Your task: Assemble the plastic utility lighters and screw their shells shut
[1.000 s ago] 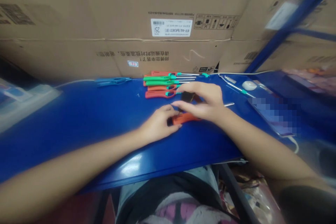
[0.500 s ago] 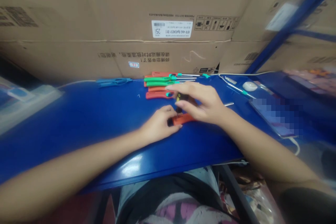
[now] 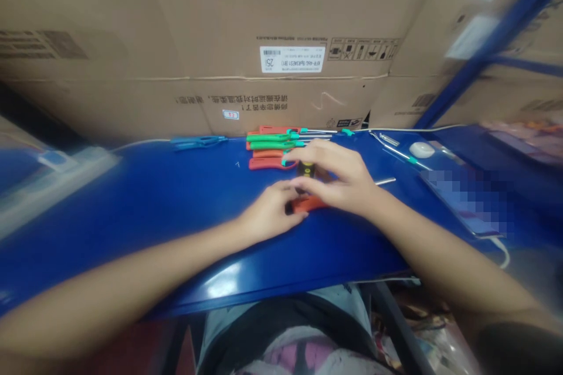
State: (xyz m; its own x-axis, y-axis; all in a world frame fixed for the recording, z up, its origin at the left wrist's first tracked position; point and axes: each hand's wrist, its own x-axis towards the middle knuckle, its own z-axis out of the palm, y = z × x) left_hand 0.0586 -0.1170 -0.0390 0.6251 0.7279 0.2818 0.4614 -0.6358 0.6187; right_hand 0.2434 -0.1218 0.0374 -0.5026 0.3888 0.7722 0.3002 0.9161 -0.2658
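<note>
The left hand (image 3: pixel 270 211) rests on the blue table (image 3: pixel 153 199) near its middle, with thumb and fingers curled about the left end of an orange lighter (image 3: pixel 308 205). The lighter lies at the near side of the work, its right part covered by the right hand (image 3: pixel 341 176). That hand arches over it from the right, holding a black driver (image 3: pixel 307 170) with yellow marks between thumb and fingers. The driver stands roughly upright above the lighter's left end; its tip is hidden, so whether it touches the lighter I cannot tell. The two hands meet or nearly meet at the fingertips.

A thin metal rod (image 3: pixel 386 181) shows just right of the right wrist; what it belongs to is hidden. Beyond the hands lies a pile of red, orange and green lighters (image 3: pixel 269 145), handles left and metal stems right. A teal piece (image 3: pixel 347 132) sits past the stems. Far left of the pile is a blue tool (image 3: pixel 197 142), blurred. To the right lie a white round thing (image 3: pixel 421 149) and, nearer, a phone (image 3: pixel 466 202) with a white cable (image 3: pixel 504 253). A carton (image 3: pixel 132 41) stands along the far edge.
</note>
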